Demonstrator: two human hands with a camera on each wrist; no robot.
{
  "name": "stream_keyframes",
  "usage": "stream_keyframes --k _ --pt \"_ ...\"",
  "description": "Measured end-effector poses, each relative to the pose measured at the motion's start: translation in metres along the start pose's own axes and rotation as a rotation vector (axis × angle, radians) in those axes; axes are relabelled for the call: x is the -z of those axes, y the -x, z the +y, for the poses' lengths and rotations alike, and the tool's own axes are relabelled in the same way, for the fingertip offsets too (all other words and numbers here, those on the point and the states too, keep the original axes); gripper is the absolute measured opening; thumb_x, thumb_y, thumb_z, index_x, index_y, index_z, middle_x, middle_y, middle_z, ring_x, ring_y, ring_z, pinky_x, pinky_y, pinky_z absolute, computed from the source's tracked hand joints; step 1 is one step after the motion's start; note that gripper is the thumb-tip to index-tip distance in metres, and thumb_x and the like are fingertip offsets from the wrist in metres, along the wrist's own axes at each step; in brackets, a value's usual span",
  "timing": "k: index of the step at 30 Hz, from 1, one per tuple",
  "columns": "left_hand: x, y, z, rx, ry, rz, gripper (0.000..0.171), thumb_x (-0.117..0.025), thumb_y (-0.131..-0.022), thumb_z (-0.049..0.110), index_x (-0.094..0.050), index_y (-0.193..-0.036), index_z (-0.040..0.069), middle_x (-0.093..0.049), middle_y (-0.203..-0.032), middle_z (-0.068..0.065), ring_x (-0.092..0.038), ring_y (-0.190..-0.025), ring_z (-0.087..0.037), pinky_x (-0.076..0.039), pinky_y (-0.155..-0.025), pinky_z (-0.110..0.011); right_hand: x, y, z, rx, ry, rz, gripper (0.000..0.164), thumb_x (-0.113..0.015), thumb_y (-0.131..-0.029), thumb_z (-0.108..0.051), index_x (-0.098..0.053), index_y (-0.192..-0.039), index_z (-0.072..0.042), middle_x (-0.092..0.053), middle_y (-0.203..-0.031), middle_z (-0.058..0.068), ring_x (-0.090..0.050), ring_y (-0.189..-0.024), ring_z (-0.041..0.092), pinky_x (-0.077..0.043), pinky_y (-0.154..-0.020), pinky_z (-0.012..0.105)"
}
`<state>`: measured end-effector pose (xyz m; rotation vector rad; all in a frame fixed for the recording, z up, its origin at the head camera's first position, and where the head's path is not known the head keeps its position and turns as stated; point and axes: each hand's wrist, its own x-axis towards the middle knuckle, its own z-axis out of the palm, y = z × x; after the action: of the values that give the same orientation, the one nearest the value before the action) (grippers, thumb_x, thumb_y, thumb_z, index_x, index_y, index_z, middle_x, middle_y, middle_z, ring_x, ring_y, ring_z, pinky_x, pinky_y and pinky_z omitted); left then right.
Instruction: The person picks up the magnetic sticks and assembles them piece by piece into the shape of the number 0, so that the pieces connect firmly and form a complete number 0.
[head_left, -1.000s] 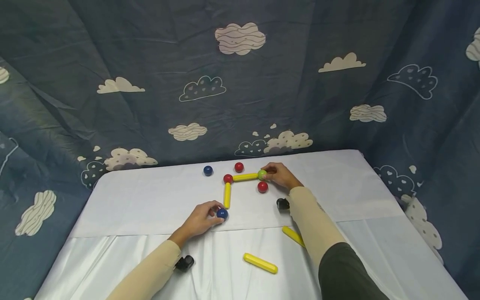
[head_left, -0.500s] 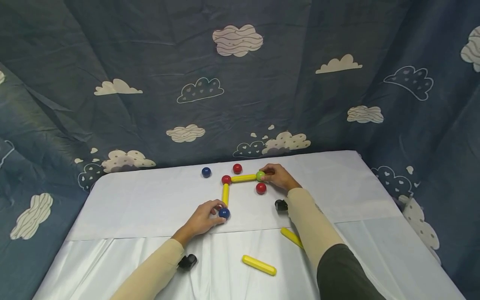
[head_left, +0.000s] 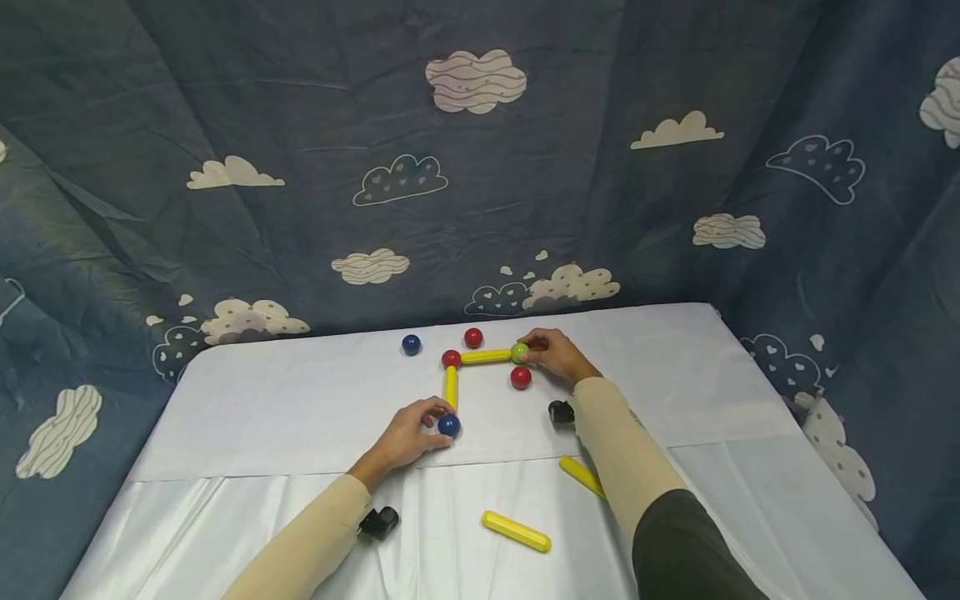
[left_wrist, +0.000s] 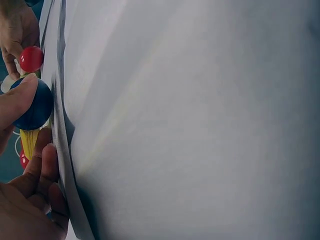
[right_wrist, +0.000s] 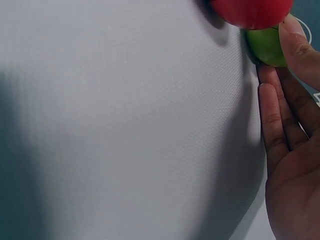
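My left hand (head_left: 405,433) pinches a blue ball (head_left: 448,425) between thumb and fingers; in the left wrist view the thumb lies across the blue ball (left_wrist: 37,110). The ball sits at the near end of a yellow stick (head_left: 451,387). That stick's far end meets a red ball (head_left: 451,359), from which a second yellow stick (head_left: 486,357) runs right to a green ball (head_left: 519,352). My right hand (head_left: 558,354) pinches the green ball, also seen in the right wrist view as a green ball (right_wrist: 267,47) between thumb and fingers.
A loose red ball (head_left: 521,377) lies just in front of the green one. Another red ball (head_left: 473,337) and a blue ball (head_left: 411,344) lie farther back. Two yellow sticks (head_left: 516,531) (head_left: 581,476) lie nearer on the white cloth (head_left: 300,408), one partly behind the right sleeve.
My left hand has moved the blue ball slightly right, up to the near end of the yellow stick. The right hand stays at the green ball.
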<state>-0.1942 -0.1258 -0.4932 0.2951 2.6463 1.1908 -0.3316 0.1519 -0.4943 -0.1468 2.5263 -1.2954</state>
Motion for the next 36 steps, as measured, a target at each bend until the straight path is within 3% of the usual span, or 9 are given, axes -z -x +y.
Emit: stream_keyframes --k 12,18,26,29,32,36 --pt "-0.004 0.001 0.004 0.008 0.015 -0.015 0.04 -0.079 -0.078 0.013 -0.064 -0.114 0.021 -0.062 -0.107 -0.002 -0.052 -0.09 -0.017 -0.043 -0.081 -0.036 -0.002 0.002 0.003 0.004 0.006 0.004 0.033 -0.068 -0.088 -0.008 -0.062 -0.121 -0.006 -0.061 -0.122 0.013 -0.056 -0.112 0.027 -0.04 -0.103 0.04" --pt "-0.005 0.003 0.005 -0.009 -0.026 -0.003 0.042 -0.08 -0.078 0.015 -0.063 -0.116 0.021 -0.061 -0.108 -0.001 -0.052 -0.092 -0.017 -0.044 -0.083 -0.036 -0.001 0.002 0.002 -0.004 0.011 0.002 0.034 -0.069 -0.088 -0.01 -0.062 -0.122 -0.008 -0.061 -0.122 0.011 -0.055 -0.112 0.027 -0.04 -0.104 0.04" --pt "0.003 0.017 0.006 -0.041 -0.112 0.035 0.047 -0.08 -0.079 0.021 -0.06 -0.121 0.022 -0.055 -0.111 0.001 -0.052 -0.096 -0.016 -0.046 -0.083 -0.036 0.002 0.004 -0.005 0.011 0.024 -0.017 0.036 -0.068 -0.089 -0.011 -0.061 -0.124 -0.008 -0.059 -0.123 0.012 -0.054 -0.113 0.027 -0.039 -0.105 0.04" --pt "0.003 0.025 0.013 -0.082 -0.161 0.062 0.044 -0.079 -0.08 0.021 -0.061 -0.12 0.019 -0.053 -0.116 -0.001 -0.051 -0.101 -0.018 -0.046 -0.088 -0.038 0.001 0.003 -0.004 0.014 0.02 -0.021 0.036 -0.069 -0.089 -0.01 -0.061 -0.124 -0.007 -0.059 -0.123 0.012 -0.054 -0.113 0.027 -0.039 -0.104 0.04" --pt "-0.003 0.034 0.022 -0.176 -0.218 0.068 0.04 -0.078 -0.081 0.022 -0.062 -0.118 0.016 -0.052 -0.118 -0.003 -0.049 -0.105 -0.02 -0.045 -0.091 -0.041 0.001 0.002 -0.003 0.015 0.021 -0.015 0.036 -0.068 -0.089 -0.01 -0.061 -0.124 -0.007 -0.06 -0.123 0.013 -0.054 -0.113 0.027 -0.039 -0.104 0.04" --pt "-0.02 0.047 0.036 -0.292 -0.251 -0.032 0.036 -0.076 -0.083 0.026 -0.063 -0.115 0.018 -0.054 -0.115 0.0 -0.048 -0.102 -0.016 -0.044 -0.09 -0.036 0.0 0.002 -0.002 0.013 0.023 -0.01 0.036 -0.068 -0.089 -0.01 -0.061 -0.124 -0.006 -0.059 -0.124 0.013 -0.054 -0.114 0.027 -0.039 -0.104 0.04"
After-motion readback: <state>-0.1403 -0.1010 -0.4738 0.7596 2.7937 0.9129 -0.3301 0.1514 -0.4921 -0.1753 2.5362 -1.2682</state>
